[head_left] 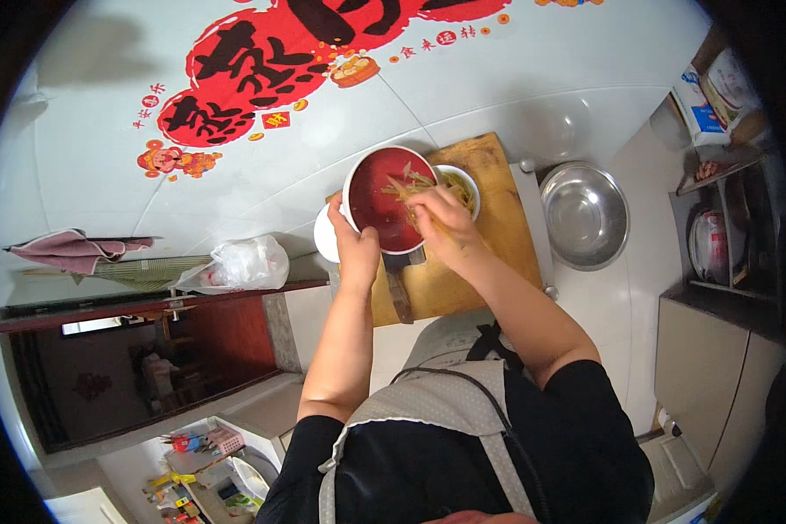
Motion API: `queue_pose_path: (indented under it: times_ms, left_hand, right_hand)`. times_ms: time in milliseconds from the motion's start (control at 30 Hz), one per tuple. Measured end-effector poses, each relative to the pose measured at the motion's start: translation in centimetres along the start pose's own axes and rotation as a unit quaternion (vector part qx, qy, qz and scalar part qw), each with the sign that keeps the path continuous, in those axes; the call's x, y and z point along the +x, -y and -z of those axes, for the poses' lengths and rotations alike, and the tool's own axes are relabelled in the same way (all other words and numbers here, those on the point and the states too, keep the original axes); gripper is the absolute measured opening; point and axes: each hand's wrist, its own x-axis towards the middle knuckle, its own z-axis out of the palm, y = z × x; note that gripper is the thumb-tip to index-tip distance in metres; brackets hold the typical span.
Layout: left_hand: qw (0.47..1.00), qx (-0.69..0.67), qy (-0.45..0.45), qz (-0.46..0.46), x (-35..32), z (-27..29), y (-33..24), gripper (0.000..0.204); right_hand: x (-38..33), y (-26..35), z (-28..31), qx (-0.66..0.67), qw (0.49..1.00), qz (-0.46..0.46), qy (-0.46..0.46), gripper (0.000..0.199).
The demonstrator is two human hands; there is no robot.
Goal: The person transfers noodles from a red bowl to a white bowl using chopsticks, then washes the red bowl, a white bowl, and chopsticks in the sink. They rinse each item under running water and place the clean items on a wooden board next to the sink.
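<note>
My left hand (355, 246) grips a round bowl (377, 214) with a white rim and red inside, tilted over the cutting board. The thumb lies at its rim. My right hand (445, 229) is closed on pale green-yellow vegetable strips (417, 184) at the bowl's right side; some stick out past the fingers over the red inside. Behind that hand, a white bowl (472, 182) with more such strips stands on the wooden cutting board (508, 231). Below the red bowl lies a knife (399, 293), its upper part hidden.
A shiny metal basin (584, 215) stands right of the board. Something round and white (325, 234) shows beside my left hand. On a ledge at the left are a plastic bag (246, 264) and a pink cloth (74, 252). Cabinets (707, 375) line the right.
</note>
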Motion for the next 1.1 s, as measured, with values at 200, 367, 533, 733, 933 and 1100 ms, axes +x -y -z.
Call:
queue_pose_path:
  times_ms: [200,367,533,733,933,1100]
  left_hand:
    - [0.995,0.065,-0.007,-0.08,0.3,0.3,1.1,0.073]
    - [0.992,0.095,-0.025,-0.082,0.4,0.6,0.7,0.072]
    - [0.993,0.085,-0.038,-0.078,0.0,0.2,0.0,0.07]
    - [0.987,0.121,-0.045,-0.098,-0.2,-0.5,-0.6,0.068]
    - [0.979,0.154,-0.059,-0.121,-0.5,-0.8,-1.6,0.07]
    - [0.97,0.192,-0.07,-0.132,-1.6,-1.0,-3.0,0.071]
  right_hand:
    - [0.9,1.9,-0.4,0.037,0.998,0.046,-0.007,0.013]
    - [-1.0,-1.8,1.0,-0.047,0.998,-0.038,-0.002,0.01]
    - [0.7,0.8,2.4,-0.001,0.999,-0.027,-0.042,0.008]
    - [0.5,-0.8,3.6,-0.049,0.994,-0.092,0.018,0.008]
    - [1.9,2.0,2.8,-0.004,1.0,-0.007,-0.025,0.012]
    - [-0.3,-0.5,3.5,-0.022,0.994,-0.108,0.025,0.012]
